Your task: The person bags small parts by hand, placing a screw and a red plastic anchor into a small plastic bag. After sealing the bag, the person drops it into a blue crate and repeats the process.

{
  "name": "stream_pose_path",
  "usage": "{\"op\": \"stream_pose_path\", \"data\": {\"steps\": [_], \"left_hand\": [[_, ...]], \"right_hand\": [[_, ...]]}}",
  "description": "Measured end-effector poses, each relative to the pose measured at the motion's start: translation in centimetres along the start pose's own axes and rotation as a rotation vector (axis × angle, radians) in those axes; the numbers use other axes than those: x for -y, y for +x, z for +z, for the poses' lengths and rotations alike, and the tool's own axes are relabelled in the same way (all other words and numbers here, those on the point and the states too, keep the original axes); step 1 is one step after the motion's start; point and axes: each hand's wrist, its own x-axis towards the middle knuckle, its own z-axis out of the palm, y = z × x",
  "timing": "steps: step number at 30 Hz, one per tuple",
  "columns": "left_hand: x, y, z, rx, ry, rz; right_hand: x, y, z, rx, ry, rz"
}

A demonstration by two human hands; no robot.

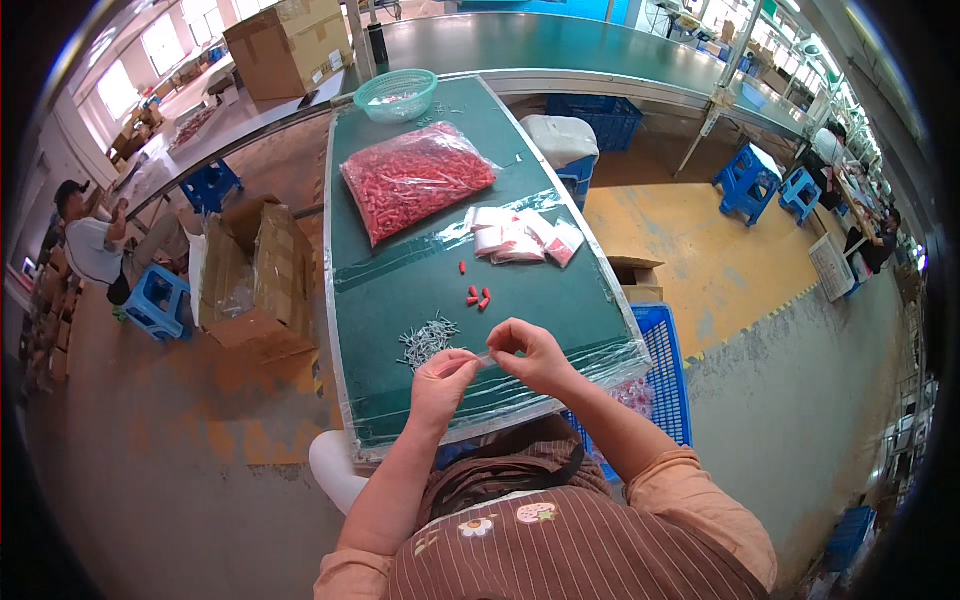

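Note:
Near the front of the green-topped table [400, 290], my left hand [443, 383] and my right hand [530, 352] are close together, fingertips pinched. Between them is a small clear plastic bag [486, 359], mostly covered by the fingers; its contents cannot be made out. Just beyond my left hand lies a loose pile of grey screws [427, 340]. Several red plastic plugs [484, 299] lie a little farther off, ahead of my hands. Behind them are small filled clear bags [520, 240] with white and red in them.
A large clear bag of red plugs [415, 180] lies across the table's far half. A pale green basket [396, 98] stands at the far left corner. Blue crates [668, 375] are beside the right edge; an open carton [262, 275] stands left. Other people sit farther off.

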Motion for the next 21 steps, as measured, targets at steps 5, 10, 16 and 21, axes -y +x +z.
{"op": "stream_pose_path", "data": {"steps": [5,10,16,21], "left_hand": [[0.4,0.0,0.7,0.000,0.058,0.105],[0.7,0.2,1.1,0.025,0.085,0.090],[0.6,0.4,0.1,0.169,-0.224,-0.231],[0.0,0.1,0.1,0.202,-0.500,-0.355]], "right_hand": [[0.7,-0.4,0.1,0.040,0.003,0.017],[-0.2,-0.9,-0.3,-0.005,0.027,0.014],[2.0,-3.2,-4.5,-0.036,-0.042,0.073],[6.2,-9.6,-13.7,0.044,-0.507,0.239]]}}
